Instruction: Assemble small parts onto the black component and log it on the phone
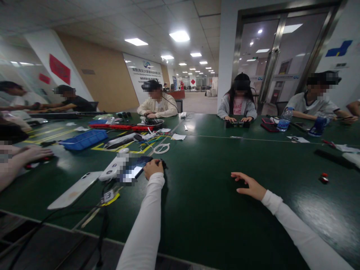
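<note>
My left hand is closed over a small black object, mostly hidden by the fingers, so its kind cannot be made out. Just left of that hand lies a dark phone with a lit screen, partly blurred. A white box-like device sits beside the phone, and a pale, flat phone rests nearer the table's front edge. My right hand hovers over the green table, fingers stretched out and apart, with nothing in it.
Cables and a yellow-marked tag hang near the front edge on the left. Beyond are a blue tray, a coiled white cable and loose wires. A small red-topped item lies right. Several people sit around; bottles stand far right.
</note>
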{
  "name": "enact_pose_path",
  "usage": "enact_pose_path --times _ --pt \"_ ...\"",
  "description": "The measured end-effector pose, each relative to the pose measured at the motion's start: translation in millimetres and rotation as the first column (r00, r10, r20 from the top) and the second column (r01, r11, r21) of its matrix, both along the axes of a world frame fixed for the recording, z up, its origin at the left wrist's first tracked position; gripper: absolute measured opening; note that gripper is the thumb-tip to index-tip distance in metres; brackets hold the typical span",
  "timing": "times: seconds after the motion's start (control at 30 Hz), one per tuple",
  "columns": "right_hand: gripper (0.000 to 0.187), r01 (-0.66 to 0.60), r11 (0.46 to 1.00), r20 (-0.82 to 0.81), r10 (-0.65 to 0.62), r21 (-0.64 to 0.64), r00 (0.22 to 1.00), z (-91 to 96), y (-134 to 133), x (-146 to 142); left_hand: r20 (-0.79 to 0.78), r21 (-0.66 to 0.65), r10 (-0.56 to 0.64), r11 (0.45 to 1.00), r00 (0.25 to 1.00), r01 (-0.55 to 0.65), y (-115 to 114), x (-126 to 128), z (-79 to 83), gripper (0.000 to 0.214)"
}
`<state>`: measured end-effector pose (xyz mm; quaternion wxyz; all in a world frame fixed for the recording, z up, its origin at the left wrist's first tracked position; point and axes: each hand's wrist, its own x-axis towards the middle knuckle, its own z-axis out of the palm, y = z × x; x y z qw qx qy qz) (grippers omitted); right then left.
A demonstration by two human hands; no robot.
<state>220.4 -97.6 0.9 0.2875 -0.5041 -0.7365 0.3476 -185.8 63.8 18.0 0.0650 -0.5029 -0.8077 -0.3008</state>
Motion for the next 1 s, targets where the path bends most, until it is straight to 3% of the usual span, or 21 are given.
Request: enact_pose_path --times 1.0 --pt "0.056 -0.009 1.0 0.024 0.009 -0.007 1.0 2.6 0.0 -1.3 -0.048 0.015 -0.139 0.99 0.989 0.14 6.9 -2.6 -5.2 0.021"
